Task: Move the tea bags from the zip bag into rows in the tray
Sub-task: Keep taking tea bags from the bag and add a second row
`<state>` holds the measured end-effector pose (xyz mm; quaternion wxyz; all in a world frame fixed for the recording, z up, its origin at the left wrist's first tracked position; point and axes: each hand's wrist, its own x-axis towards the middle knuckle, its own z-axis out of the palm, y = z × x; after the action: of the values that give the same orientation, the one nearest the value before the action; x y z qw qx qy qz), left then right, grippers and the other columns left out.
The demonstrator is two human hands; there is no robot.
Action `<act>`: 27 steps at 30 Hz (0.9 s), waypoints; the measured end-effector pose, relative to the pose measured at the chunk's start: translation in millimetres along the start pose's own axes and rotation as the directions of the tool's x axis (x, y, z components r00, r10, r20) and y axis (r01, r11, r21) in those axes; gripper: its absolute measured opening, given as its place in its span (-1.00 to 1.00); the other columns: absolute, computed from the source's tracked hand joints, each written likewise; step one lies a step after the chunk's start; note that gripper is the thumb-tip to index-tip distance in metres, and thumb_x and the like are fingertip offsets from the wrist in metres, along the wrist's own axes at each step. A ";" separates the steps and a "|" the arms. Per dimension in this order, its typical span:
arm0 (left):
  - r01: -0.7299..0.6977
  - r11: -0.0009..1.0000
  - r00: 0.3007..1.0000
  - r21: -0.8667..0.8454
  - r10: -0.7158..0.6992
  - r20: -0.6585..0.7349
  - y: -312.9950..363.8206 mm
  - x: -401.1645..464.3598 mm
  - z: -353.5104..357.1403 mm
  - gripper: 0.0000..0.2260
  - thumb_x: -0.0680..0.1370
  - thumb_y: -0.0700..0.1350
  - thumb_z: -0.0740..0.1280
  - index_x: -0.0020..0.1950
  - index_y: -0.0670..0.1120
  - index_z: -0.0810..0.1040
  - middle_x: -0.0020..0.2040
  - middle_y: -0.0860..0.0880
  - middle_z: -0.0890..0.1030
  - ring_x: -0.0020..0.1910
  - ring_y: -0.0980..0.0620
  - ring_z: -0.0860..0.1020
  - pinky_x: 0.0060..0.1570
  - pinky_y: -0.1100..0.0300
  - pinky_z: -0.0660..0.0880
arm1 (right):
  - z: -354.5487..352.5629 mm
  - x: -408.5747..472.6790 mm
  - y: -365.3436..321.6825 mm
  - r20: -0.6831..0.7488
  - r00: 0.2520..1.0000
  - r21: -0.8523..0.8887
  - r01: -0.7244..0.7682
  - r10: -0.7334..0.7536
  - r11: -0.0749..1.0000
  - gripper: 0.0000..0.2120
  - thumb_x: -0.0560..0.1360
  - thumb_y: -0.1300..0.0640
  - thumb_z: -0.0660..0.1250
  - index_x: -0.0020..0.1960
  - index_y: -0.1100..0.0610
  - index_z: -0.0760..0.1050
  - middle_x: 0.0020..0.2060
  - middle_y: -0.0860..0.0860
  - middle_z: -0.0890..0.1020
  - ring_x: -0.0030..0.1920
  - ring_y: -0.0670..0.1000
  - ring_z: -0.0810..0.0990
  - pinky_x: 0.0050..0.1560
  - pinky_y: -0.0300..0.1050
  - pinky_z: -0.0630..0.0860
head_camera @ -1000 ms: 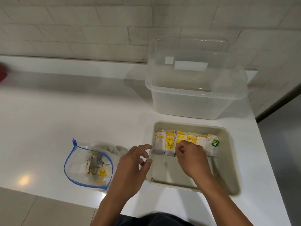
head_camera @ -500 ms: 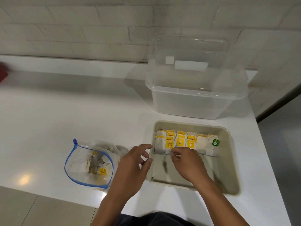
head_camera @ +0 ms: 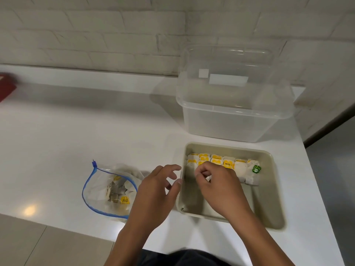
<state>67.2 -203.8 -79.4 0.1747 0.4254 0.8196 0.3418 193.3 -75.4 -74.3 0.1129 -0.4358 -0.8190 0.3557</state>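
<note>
A beige tray (head_camera: 269, 204) sits on the white counter, right of centre. Tea bags (head_camera: 228, 163) with yellow tags stand in rows along its far side; one at the right end has a green tag (head_camera: 256, 169). My right hand (head_camera: 219, 189) is inside the tray at the left part of the front row, fingers curled and pinching a white tea bag (head_camera: 208, 178). My left hand (head_camera: 156, 192) hovers beside the tray's left rim, fingers spread and holding nothing. The clear zip bag (head_camera: 107, 191) with a blue seal lies open to the left, with several tea bags inside.
A large clear plastic box (head_camera: 234, 116) stands just behind the tray against the brick wall. A red object (head_camera: 5, 86) shows at the far left edge. The counter's front edge runs close below the zip bag, and its right edge lies just past the tray.
My right hand drew back toward the tray's near side, then returned up to the left end of the front row. My left hand stayed beside the tray rim.
</note>
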 end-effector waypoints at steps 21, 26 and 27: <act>0.299 0.951 0.948 0.079 -0.287 -0.138 -91.8 -47.5 -86.3 -0.82 0.57 -0.15 0.36 0.09 0.12 0.62 -0.01 0.16 0.66 -0.08 0.22 0.62 -0.06 0.21 0.58 | 104.1 -27.9 -121.8 0.393 0.896 0.271 0.102 -0.207 0.957 -0.79 0.60 0.13 0.30 0.14 -0.05 0.66 -0.02 -0.19 0.70 -0.01 -0.26 0.64 0.10 -0.39 0.52; 0.293 0.915 0.950 0.278 -0.312 0.026 -105.1 -41.3 -82.3 -0.72 0.64 -0.10 0.23 0.31 0.15 0.54 0.12 0.10 0.63 0.02 0.03 0.60 0.01 0.14 0.53 | 130.8 -21.8 -122.5 0.468 0.872 -0.056 0.194 -0.146 0.979 -0.71 0.61 0.20 0.20 0.24 0.03 0.60 0.02 -0.02 0.69 0.03 0.02 0.62 0.11 -0.15 0.49; 0.271 0.900 0.950 0.341 -0.307 0.058 -106.9 -39.5 -79.9 -0.70 0.64 -0.11 0.22 0.31 0.16 0.52 0.13 0.10 0.62 0.01 0.02 0.59 -0.01 0.16 0.52 | 134.4 -19.9 -120.3 0.499 0.862 -0.105 0.164 -0.091 0.981 -0.72 0.60 0.18 0.24 0.28 0.06 0.56 0.12 -0.01 0.65 0.14 0.06 0.60 0.14 -0.19 0.46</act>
<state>-17.9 -312.2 -99.0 0.1951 0.3403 0.9081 0.1465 62.4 -200.4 -86.9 -0.1074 -0.2828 -0.8713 0.3865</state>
